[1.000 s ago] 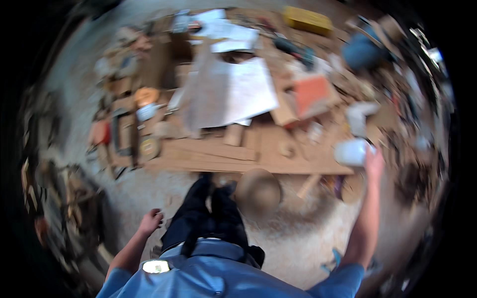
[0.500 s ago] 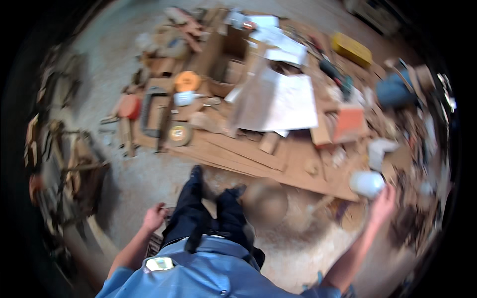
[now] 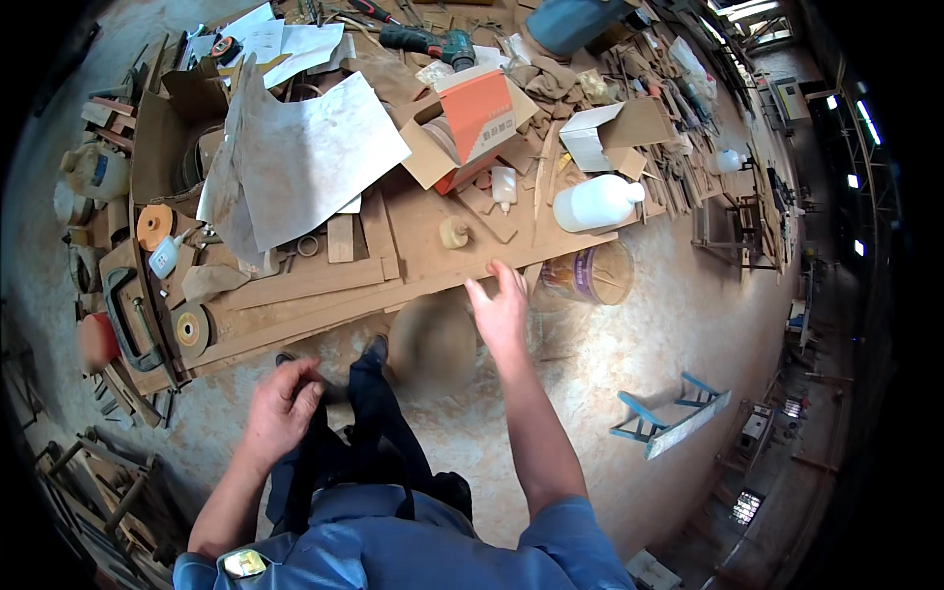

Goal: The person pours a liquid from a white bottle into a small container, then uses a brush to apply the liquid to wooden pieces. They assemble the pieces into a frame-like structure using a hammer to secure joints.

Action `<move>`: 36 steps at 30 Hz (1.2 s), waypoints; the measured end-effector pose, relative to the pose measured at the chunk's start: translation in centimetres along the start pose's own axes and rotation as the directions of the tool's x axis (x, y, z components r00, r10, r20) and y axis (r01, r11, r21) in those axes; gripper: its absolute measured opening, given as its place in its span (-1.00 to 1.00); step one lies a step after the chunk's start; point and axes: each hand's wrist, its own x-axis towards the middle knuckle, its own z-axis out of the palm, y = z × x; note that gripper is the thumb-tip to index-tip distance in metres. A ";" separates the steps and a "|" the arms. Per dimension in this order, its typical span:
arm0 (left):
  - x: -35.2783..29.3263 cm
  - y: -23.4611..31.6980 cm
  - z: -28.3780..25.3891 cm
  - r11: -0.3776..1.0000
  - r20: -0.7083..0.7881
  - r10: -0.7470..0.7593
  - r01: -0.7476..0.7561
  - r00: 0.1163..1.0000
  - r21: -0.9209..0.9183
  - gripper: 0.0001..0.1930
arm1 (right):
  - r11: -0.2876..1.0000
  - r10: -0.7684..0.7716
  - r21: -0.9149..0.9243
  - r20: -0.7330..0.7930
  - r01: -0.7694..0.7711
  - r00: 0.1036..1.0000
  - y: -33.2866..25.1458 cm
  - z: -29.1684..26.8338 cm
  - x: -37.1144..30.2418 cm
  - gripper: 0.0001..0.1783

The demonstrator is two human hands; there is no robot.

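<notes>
My right hand (image 3: pixel 501 310) is stretched out just short of the bench's front edge, thumb and fingers apart, with nothing in it. A small yellowish squat container (image 3: pixel 453 232) stands on the bench (image 3: pixel 295 305) beyond its fingertips. To the right of that is a white plastic bottle (image 3: pixel 595 204) with a white cap. My left hand (image 3: pixel 283 408) hovers over my legs, fingers curled in toward the thumb; no object shows in it. Between my hands, below the bench edge, is a round brown shape (image 3: pixel 433 344), blurred, perhaps a stool top.
On the bench lie brown-white paper sheets (image 3: pixel 315 162), an orange box (image 3: pixel 482 113), a green drill (image 3: pixel 433 41), a C-clamp (image 3: pixel 128 320) and a grinding disc (image 3: pixel 191 329). A clear bucket (image 3: pixel 602 273) stands under the right edge. A blue-legged stand (image 3: pixel 674 418) is on the floor.
My right hand has left the white bottle and swung left to the bench's front. My left hand has risen and its fingers have curled in. The whole view has turned right.
</notes>
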 end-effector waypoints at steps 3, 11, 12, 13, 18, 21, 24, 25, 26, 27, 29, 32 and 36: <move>-3.4 -1.7 0.2 0.988 0.020 -0.153 0.153 0.988 -0.024 -0.73 | 0.990 -0.069 -0.129 -0.067 0.060 0.995 -0.3 3.9 3.3 -0.47; -13.9 -7.1 -3.6 0.867 -0.173 -0.496 0.474 0.851 -0.157 -0.68 | 0.982 0.190 -0.016 0.133 -0.189 0.973 1.9 8.4 4.9 -0.60; -14.3 -7.3 -4.4 0.875 -0.198 -0.483 0.462 0.853 -0.145 -0.68 | 0.969 0.103 0.226 0.010 -0.103 0.995 2.9 8.4 4.4 -0.57; -15.5 -7.8 -4.8 0.878 -0.250 -0.478 0.446 0.842 -0.176 -0.68 | 0.973 0.176 0.139 0.071 -0.184 0.982 -1.8 6.3 3.5 -0.53; -18.1 -7.6 -9.1 0.903 -0.257 -0.372 0.284 0.892 -0.322 -0.69 | 0.968 0.013 0.247 0.137 -0.047 0.990 -15.3 0.8 -4.1 -0.66; -19.6 -9.0 -12.6 0.952 -0.315 -0.160 0.062 0.936 -0.301 -0.64 | 0.933 -0.315 0.277 0.311 0.231 0.897 -24.2 1.7 -10.9 -0.71; -21.4 -10.9 -17.6 0.987 -0.370 0.078 -0.125 0.926 -0.105 -0.43 | 0.808 -0.588 0.394 0.499 0.437 0.637 -35.3 4.7 -18.1 -0.65; -22.3 -11.2 -19.4 0.984 -0.388 0.121 -0.161 0.914 -0.072 -0.40 | 0.784 -0.620 0.455 0.537 0.422 0.572 -37.9 6.0 -20.3 -0.60; -23.5 -11.8 -21.5 0.967 -0.367 0.142 -0.208 0.919 -0.146 -0.34 | 0.761 -0.648 0.513 0.582 0.397 0.491 -40.5 7.4 -22.2 -0.61; -24.7 -12.9 -23.4 0.962 -0.371 0.132 -0.209 0.919 -0.176 -0.34 | 0.768 -0.640 0.537 0.636 0.347 0.432 -43.8 8.7 -24.0 -0.65; -27.8 -15.0 -26.9 0.951 -0.361 0.098 -0.195 0.927 -0.241 -0.33 | 0.739 -0.674 0.604 0.665 0.299 0.321 -50.1 11.5 -27.0 -0.67; -33.5 -18.2 -32.6 0.805 -0.292 -0.160 -0.047 0.943 -0.592 -0.36 | 0.646 -0.759 0.725 0.643 0.236 0.102 -57.9 16.4 -30.2 -0.67; -40.6 -21.9 -38.0 0.546 -0.424 -0.327 -0.197 0.845 -0.814 -0.32 | 0.618 -0.758 0.774 0.633 0.139 -0.156 -66.3 22.9 -35.3 -0.65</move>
